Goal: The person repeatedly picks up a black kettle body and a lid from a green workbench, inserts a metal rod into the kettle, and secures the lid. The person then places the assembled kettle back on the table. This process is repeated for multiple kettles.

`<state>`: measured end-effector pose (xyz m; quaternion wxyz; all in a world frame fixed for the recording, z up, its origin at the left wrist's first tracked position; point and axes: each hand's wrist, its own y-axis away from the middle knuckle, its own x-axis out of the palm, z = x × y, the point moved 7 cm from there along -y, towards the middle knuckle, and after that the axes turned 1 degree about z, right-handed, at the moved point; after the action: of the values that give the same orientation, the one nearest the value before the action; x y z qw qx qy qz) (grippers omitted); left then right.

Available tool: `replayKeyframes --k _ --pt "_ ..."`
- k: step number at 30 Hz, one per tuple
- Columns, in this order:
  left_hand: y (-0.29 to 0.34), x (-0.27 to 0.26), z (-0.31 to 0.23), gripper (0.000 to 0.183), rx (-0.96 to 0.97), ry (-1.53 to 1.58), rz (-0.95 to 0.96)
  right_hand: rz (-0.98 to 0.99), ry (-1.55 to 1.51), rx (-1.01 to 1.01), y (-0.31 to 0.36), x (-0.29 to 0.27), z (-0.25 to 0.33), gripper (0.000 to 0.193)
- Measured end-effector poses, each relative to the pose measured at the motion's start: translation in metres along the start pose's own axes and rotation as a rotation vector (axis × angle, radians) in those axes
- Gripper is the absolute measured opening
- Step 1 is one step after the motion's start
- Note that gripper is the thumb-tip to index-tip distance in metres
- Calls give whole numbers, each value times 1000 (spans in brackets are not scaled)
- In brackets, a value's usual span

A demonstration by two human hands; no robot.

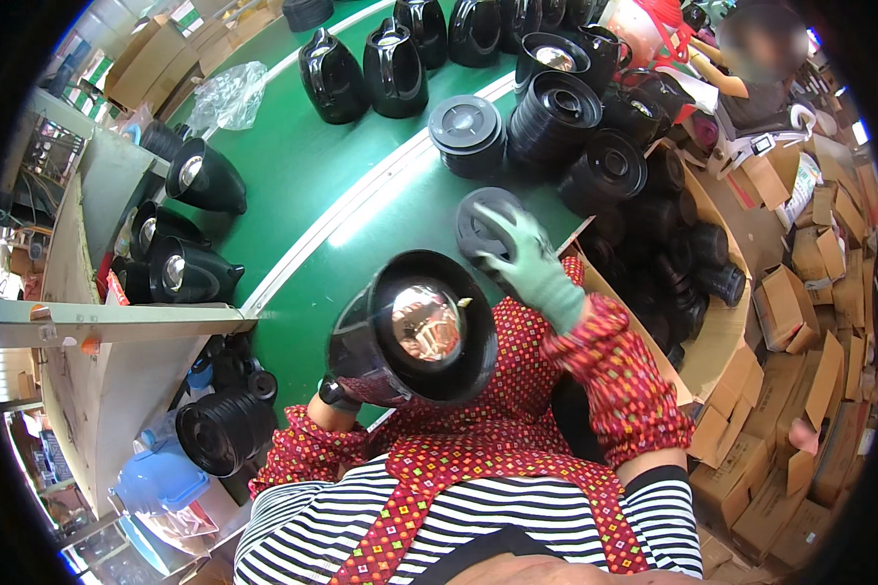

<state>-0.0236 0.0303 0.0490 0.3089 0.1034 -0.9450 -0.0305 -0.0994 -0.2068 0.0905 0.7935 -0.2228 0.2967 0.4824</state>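
Observation:
Close in front of me, a black vacuum jug (pixel 351 346) is tipped so that its wide end, with a shiny silver liner, faces up toward me. My left hand (pixel 334 413) holds it from below on the left; the jug hides the fingers. In a pale green glove, my right hand (pixel 535 268) grips a round black plastic cover (pixel 475 237) by its rim over the table, just beyond the jug. A stack of similar covers (pixel 466 132) stands farther off, beside taller stacks of black ring-shaped parts (pixel 557 115).
Several black jugs (pixel 397 73) stand along the far side of the green table (pixel 293 210). More jugs (pixel 203 177) lie at the left. A carton (pixel 722 312) of black parts sits at my right. Beyond, a person (pixel 756 93) works near piled cardboard boxes. A clear plastic bag (pixel 229 97) lies far left.

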Motion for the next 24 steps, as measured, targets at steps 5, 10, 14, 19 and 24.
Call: replayKeyframes --k 5,10,14,19,24 --pt "3 -14 -8 59 -5 25 -20 13 716 -27 -37 43 -38 111" --pt "-1 -15 -8 62 -2 10 -11 -46 459 44 -35 30 -63 110" --pt "-10 -4 -10 65 11 -19 10 -214 -221 -84 19 -41 -3 95" --pt "-25 -3 8 68 53 -80 -83 -237 -551 -131 113 -68 56 99" --pt "-42 41 3 78 167 -414 -101 -273 -540 -55 172 -84 50 112"
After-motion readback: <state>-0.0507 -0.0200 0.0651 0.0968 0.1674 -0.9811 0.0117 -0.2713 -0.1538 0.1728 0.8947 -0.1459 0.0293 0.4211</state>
